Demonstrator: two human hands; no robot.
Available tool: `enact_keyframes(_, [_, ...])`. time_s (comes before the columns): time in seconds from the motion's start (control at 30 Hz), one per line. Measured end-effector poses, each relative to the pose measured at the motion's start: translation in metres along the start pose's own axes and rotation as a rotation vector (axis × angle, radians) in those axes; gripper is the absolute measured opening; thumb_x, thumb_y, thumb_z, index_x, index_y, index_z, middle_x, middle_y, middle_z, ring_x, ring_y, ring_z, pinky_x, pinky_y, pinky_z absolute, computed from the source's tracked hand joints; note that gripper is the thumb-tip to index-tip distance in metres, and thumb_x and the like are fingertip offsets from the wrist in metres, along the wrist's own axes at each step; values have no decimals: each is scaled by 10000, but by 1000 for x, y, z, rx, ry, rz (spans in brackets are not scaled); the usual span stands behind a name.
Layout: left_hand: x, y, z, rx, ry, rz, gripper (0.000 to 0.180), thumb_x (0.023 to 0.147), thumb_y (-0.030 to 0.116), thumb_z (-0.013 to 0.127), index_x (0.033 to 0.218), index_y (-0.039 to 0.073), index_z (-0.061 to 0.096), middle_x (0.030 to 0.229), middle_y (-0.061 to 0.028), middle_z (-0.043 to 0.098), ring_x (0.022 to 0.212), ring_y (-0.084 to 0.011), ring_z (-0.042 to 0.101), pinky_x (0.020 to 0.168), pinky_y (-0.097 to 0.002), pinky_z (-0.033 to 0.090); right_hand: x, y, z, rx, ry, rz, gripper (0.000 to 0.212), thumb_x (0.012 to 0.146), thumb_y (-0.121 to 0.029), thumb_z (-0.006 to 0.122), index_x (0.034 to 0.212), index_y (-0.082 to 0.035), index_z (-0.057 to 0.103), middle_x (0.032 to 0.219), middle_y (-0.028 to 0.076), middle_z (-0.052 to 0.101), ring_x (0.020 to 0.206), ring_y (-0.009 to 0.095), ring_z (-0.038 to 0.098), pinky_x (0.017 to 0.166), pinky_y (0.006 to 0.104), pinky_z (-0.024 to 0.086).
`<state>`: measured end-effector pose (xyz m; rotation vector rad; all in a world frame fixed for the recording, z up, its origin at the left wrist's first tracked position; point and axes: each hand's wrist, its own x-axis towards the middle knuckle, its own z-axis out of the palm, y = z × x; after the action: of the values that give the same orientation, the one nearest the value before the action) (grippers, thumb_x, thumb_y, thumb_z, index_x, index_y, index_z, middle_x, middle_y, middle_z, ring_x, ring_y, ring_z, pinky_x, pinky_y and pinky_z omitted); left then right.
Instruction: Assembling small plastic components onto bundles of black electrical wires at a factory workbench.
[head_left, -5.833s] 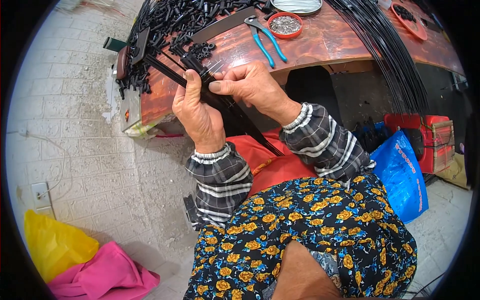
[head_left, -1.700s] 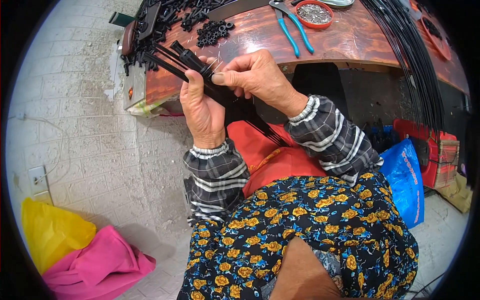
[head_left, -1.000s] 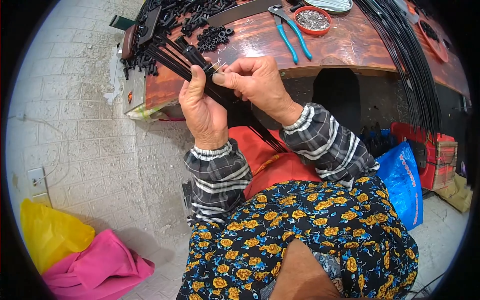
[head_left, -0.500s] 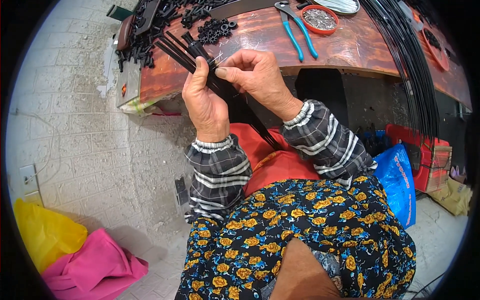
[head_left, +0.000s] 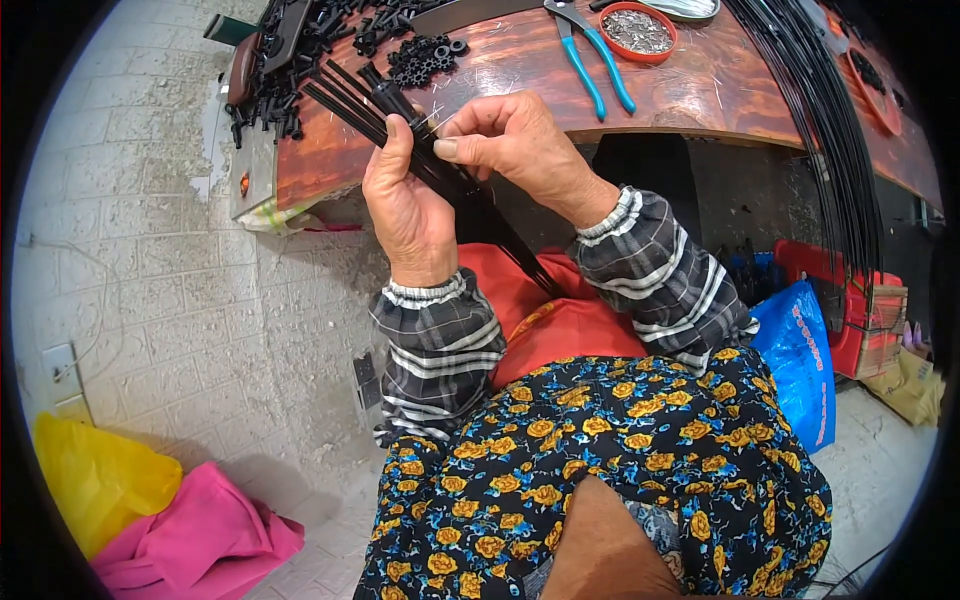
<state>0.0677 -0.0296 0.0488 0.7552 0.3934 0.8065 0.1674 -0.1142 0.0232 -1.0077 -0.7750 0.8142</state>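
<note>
My left hand [head_left: 408, 200] is wrapped round a bundle of thin black ribs that looks like an umbrella frame [head_left: 478, 205]. The bundle slants from above the table edge down to my lap, with several rib ends fanned out at its upper left. A black ribbed plastic hub [head_left: 390, 98] sticks up beside my left thumb. Close against the hub, my right hand [head_left: 520, 145] has thumb and fingers pinched together. A thin pale strand shows near those fingertips, but what they hold is too small to make out.
Black plastic parts [head_left: 330, 30] and toothed rings [head_left: 425, 65] are heaped on the wooden table [head_left: 690, 90]. Teal-handled pliers [head_left: 590, 60] lie beside a red dish [head_left: 638, 35] of small metal pieces. Long black ribs [head_left: 825, 120] hang over the edge at right. A blue bag [head_left: 800, 350] stands below.
The hub and bundle have shifted slightly up and left. My right hand has moved a little, staying pinched by the hub. My left hand keeps its hold.
</note>
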Motion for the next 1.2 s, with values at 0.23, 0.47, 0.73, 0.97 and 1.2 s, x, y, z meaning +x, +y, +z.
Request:
enact_keyframes(0.23, [-1, 1, 1, -34, -21, -40, 153, 900, 191, 627, 941, 44, 618, 861, -39, 625, 763, -145, 589, 710, -287, 484, -2, -5, -3, -53, 54, 82, 172, 792, -203, 742, 803, -42, 682, 600, -15, 604, 503, 37, 530, 432, 177, 378])
enact_keyframes(0.47, [1, -1, -6, -47, -25, -15, 203, 898, 187, 631, 1004, 14, 616, 921, -52, 631, 841, -150, 587, 789, -289, 478, -4, -11, -1, -7, 42, 7, 210, 781, -228, 754, 729, -41, 672, 567, -2, 599, 463, 27, 500, 393, 166, 332])
enact_keyframes(0.73, [-5, 5, -8, -110, -177, -109, 297, 909, 236, 612, 1060, -18, 577, 919, -86, 616, 845, -193, 585, 792, -329, 477, -9, -11, 2, 5, 51, 23, 220, 769, -239, 764, 724, -46, 670, 554, -3, 590, 444, 29, 490, 373, 165, 320])
enact_keyframes(0.97, [-5, 4, -12, -138, -175, -119, 298, 913, 240, 605, 1046, -26, 582, 914, -86, 612, 862, -197, 579, 803, -334, 474, -15, -14, 2, 25, 62, 37, 216, 772, -235, 766, 731, -48, 665, 566, -11, 587, 464, 30, 512, 388, 167, 354])
enact_keyframes(1.2, [-13, 3, 3, -116, -134, -55, 253, 908, 197, 613, 1030, -24, 594, 927, -78, 618, 866, -184, 582, 823, -313, 469, -21, -4, 11, -43, 199, -219, 201, 792, -183, 751, 776, -8, 652, 609, -16, 595, 504, 24, 511, 419, 166, 379])
